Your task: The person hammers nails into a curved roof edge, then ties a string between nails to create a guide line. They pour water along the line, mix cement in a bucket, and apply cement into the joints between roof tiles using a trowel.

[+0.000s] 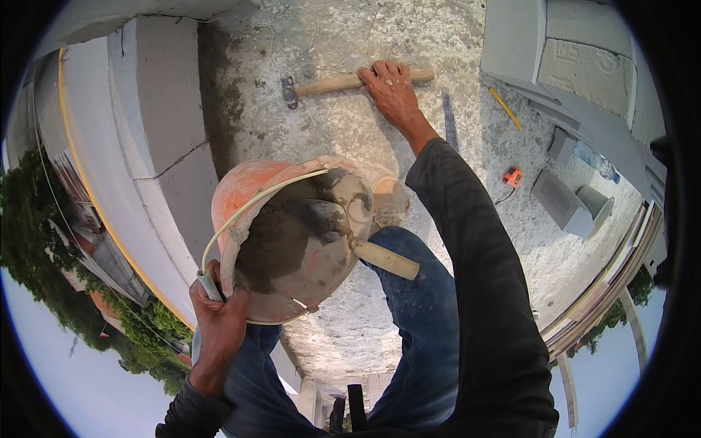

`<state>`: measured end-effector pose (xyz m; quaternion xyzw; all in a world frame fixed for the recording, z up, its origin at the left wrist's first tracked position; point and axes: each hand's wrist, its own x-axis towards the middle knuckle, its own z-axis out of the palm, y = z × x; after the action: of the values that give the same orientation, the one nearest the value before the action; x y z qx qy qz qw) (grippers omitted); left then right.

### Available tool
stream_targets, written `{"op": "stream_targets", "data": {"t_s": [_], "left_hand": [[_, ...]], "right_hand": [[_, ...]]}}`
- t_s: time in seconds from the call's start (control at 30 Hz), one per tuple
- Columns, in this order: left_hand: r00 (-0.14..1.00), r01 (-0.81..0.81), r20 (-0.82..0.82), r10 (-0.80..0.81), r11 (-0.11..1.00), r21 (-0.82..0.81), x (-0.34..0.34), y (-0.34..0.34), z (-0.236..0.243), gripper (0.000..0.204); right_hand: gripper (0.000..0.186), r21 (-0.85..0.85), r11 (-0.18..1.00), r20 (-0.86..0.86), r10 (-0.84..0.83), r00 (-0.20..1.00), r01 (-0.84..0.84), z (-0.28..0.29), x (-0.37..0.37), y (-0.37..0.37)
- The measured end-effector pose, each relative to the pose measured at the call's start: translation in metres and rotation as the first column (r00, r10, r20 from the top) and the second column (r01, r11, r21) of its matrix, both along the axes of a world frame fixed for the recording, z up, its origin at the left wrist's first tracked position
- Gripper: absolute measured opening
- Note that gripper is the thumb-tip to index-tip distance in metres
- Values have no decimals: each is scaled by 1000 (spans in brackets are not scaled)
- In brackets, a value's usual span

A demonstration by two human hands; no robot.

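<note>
My left hand (221, 310) grips an orange, mortar-caked bucket (244, 182) at its near-left rim, by the grey grip of its wire handle. Tilted, the bucket has its mouth toward me, and wet grey mortar (266, 255) coats the inside. A trowel rests in it, its blade partly smeared and its pale handle (385, 260) sticking out over the right rim. Farther off, my right hand (394, 91) is closed around the wooden handle of a hammer (332, 84) at floor level. The hammer's metal head points left.
Grey block walls stand at left (171, 95) and right (584, 73). On the rough concrete floor (328, 36) lie a dark flat strip (449, 120), a yellow stick (505, 109), an orange tape measure (512, 177), a cut block (562, 202) and a plastic bottle (597, 160).
</note>
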<state>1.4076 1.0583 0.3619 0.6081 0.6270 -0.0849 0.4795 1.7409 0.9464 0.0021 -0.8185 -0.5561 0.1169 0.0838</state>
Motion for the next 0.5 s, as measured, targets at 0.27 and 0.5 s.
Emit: {"op": "stream_targets", "data": {"t_s": [0.27, 0.5], "left_hand": [[903, -262, 281, 326, 934, -241, 58, 7, -38, 41], [722, -365, 391, 571, 794, -486, 69, 7, -170, 35]], "right_hand": [[36, 206, 818, 20, -552, 833, 537, 37, 54, -96], [45, -180, 435, -343, -868, 359, 882, 158, -107, -308]]}}
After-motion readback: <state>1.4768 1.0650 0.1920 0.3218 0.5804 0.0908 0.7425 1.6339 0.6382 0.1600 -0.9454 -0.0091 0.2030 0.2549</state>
